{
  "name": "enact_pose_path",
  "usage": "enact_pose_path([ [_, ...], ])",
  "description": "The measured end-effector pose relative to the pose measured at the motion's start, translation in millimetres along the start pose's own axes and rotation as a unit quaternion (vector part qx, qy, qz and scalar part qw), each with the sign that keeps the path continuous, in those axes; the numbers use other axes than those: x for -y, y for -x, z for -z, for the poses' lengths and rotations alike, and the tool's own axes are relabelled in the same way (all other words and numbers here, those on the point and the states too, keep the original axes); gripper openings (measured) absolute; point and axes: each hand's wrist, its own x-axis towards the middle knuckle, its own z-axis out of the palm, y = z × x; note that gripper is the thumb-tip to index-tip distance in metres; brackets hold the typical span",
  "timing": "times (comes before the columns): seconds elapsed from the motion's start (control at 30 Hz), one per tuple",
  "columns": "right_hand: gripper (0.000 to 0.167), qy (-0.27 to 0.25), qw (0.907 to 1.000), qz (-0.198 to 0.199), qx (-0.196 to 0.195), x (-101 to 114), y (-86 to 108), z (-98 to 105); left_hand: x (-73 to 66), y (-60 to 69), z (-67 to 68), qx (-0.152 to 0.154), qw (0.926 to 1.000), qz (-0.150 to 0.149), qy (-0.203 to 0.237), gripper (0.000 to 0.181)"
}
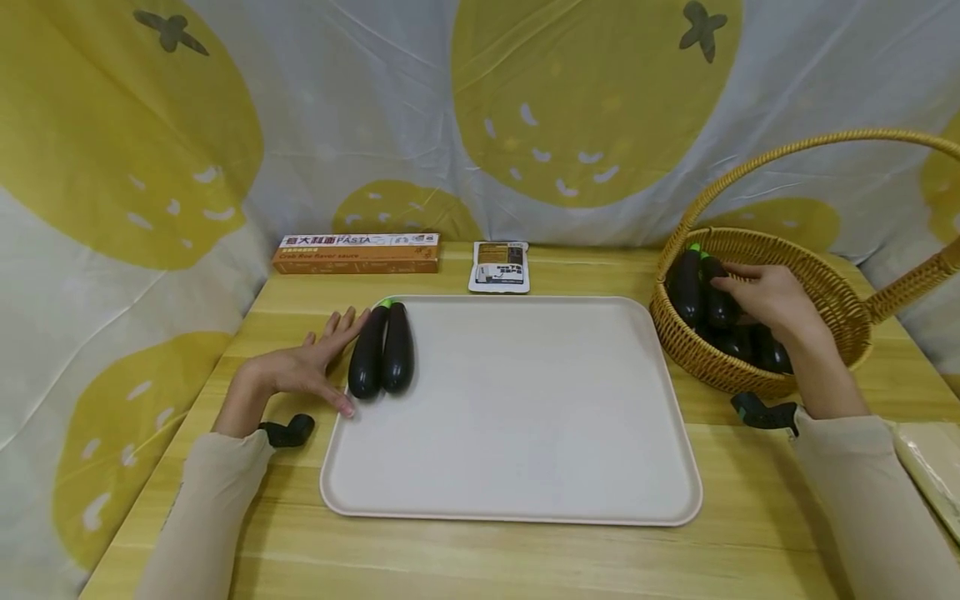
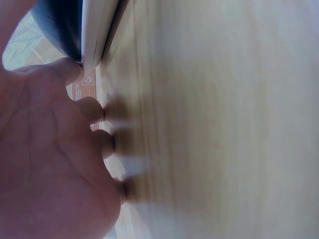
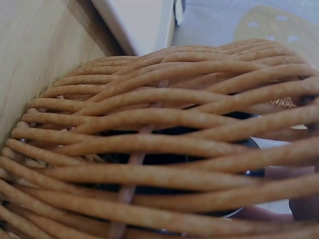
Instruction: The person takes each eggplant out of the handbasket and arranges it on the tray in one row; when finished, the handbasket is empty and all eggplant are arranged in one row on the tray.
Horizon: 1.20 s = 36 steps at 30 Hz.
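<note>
Two dark eggplants lie side by side at the tray's upper left: the left eggplant (image 1: 368, 354) and the right eggplant (image 1: 398, 350). My left hand (image 1: 303, 367) has its fingers spread beside the left one, at the edge of the white tray (image 1: 525, 408). In the left wrist view, the palm (image 2: 50, 149) faces the camera and fingertips rest on the table. Inside the wicker basket (image 1: 720, 371), my right hand (image 1: 772, 300) grips an eggplant (image 1: 720, 304) near its green stem. Other eggplants (image 1: 686, 287) lie around it. The basket's weave (image 3: 164, 174) hides most of this hand in the right wrist view.
A pasta box (image 1: 356, 254) and a small flat packet (image 1: 499, 267) sit behind the tray. The basket's tall handle (image 1: 795, 146) arches above the right hand. A pale package (image 1: 933, 458) lies at the right edge. Patterned cloth (image 1: 360, 108) hangs behind the table.
</note>
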Motion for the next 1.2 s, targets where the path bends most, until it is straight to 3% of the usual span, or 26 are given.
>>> enact_pose_path([
  [0.73, 0.066, -0.017, 0.9999, -0.004, 0.001, 0, 3.0, 5, -2.8, -1.5, -0.7, -0.002, 1.0000, -0.007, 0.000, 0.147],
  [1.2, 0.069, -0.011, 0.9999, -0.001, 0.007, -4, 16.5, 11, -1.5, 1.1, -0.6, 0.000, 0.9999, -0.005, 0.010, 0.147],
])
